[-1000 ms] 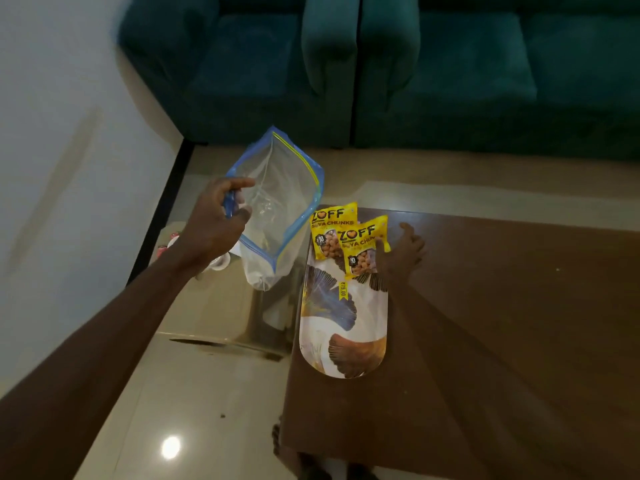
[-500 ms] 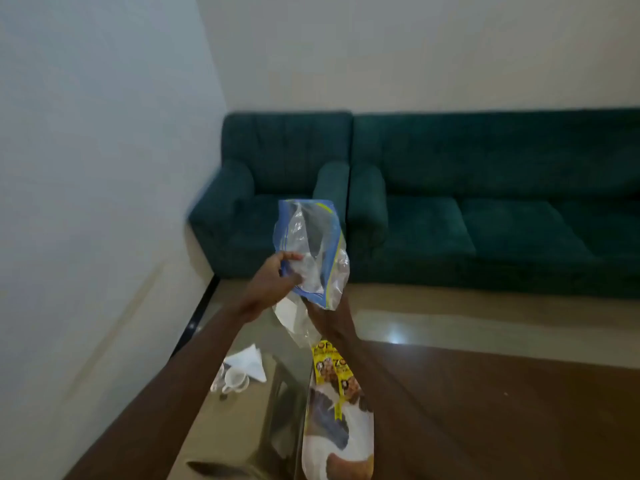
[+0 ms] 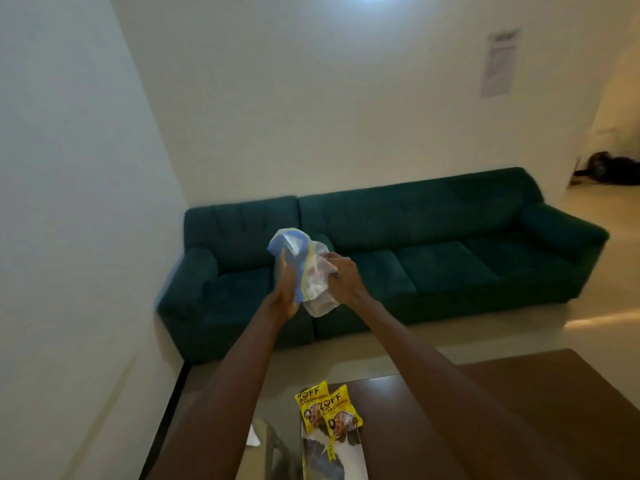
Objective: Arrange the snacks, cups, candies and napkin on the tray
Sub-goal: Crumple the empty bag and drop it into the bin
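Both arms are stretched out in front, raised well above the table, and between them hangs a clear zip bag (image 3: 313, 271) with a blue and yellow seal strip. The left hand (image 3: 286, 289) lies along the blue-edged side of the bag, palm against it and fingers pointing up, pressed to the plastic rather than curled around it. The right hand (image 3: 341, 277) is closed on the crumpled clear side, fingers bunched into the film. The bag's bottom sags free just below the two wrists, touching nothing else. Low in view, two yellow snack packets (image 3: 327, 408) lie overlapping on the far end of a long patterned tray (image 3: 332, 459), which sits along the left edge of a dark brown table (image 3: 519, 410); the near end of the tray is cut off by the bottom of the view. Just left of the tray the tabletop stops, and a glass surface (image 3: 273, 445) lies lower down beside it with a white napkin (image 3: 252, 436) peeking out by the left forearm. Bare brown tabletop spreads to the right of the tray. Beyond the table's far edge a strip of pale floor (image 3: 398, 344) runs clear to a dark green sofa (image 3: 433, 258) set against the back wall, with the white side wall (image 3: 69, 237) close on the left.
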